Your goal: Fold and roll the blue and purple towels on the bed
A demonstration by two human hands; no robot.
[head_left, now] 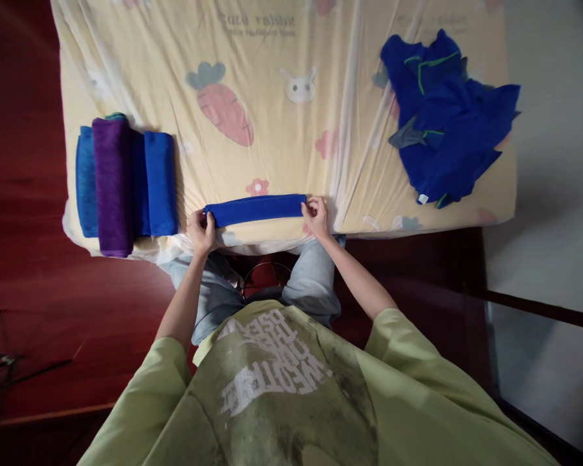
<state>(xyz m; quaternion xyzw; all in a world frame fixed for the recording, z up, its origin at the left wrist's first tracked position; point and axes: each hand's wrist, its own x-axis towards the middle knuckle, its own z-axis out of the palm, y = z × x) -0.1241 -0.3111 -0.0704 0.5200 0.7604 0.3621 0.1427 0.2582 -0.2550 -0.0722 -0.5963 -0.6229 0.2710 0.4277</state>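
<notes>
A blue cloth, folded into a long narrow strip, lies across the near edge of a bed with a cream sheet. My left hand pinches the strip's left end between thumb and fingers. At its right end, my right hand grips the cloth in the same way. To the left sit several rolled or folded cloths: a purple one rests on top of blue ones, with another blue roll beside them. A crumpled heap of blue fabric with green trim is at the right.
My legs are under the bed's near edge. A dark red floor shows at the left, with a thin black metal frame on it. A pale wall or panel stands at the right.
</notes>
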